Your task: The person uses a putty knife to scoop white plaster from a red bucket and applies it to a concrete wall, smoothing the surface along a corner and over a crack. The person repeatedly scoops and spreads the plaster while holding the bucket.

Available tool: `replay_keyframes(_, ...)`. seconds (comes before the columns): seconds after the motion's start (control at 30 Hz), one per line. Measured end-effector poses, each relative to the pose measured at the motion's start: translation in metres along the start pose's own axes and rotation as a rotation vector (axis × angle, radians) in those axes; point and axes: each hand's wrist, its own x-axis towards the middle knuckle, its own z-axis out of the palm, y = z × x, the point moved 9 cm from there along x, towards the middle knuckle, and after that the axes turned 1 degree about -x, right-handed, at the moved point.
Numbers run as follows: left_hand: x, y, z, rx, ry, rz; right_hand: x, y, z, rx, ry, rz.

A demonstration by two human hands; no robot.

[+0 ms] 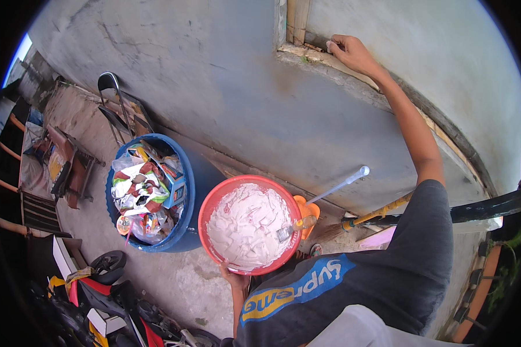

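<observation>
Red basin (221, 195) in my left grip (235, 279), clamped at rim | ledge (319, 62) beneath my right grip (352, 55), clamping: can't tell

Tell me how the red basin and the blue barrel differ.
The red basin looks shallow, while the blue barrel is visibly deeper. The basin holds thick, pale pinkish paste; the barrel is full of mixed rubbish, including wrappers and plastic bags. The left hand holds the basin at its edge, whereas the barrel stands on the ground with neither hand on it. Both are round and open-topped.
</observation>
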Motion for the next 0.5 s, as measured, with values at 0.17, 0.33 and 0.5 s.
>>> replay_keyframes(0.17,0.002,-0.014,-0.010,-0.060,0.026,-0.001,-0.033,-0.024,0.012,-0.219,-0.080,-0.217)
replay_keyframes(0.33,-0.010,-0.008,0.004,-0.036,0.012,0.044,-0.012,-0.051,0.035,-0.458,-0.160,-0.117)
replay_keyframes(0.5,-0.006,-0.009,-0.016,-0.008,0.014,0.050,0.011,-0.034,0.056,-0.374,-0.294,-0.255)
